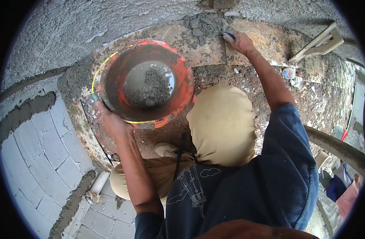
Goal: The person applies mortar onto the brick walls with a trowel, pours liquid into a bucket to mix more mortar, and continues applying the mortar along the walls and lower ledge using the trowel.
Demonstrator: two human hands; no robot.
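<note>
An orange-red bucket smeared with mortar holds grey water and a lump of wet mortar. My left hand is closed on the bucket's yellow handle at its left side. Up at the right, my right hand is closed around a dark tool handle; the rest of the tool is hard to make out. Just left of that hand, a heap of wet mortar lies on the stained board along the wall's foot.
A wooden float leans on the board at the right. Near it are a small can and scattered debris. A rough plastered wall runs across the top. Block masonry with mortar seams stands at the left. A curved bar lies at the right.
</note>
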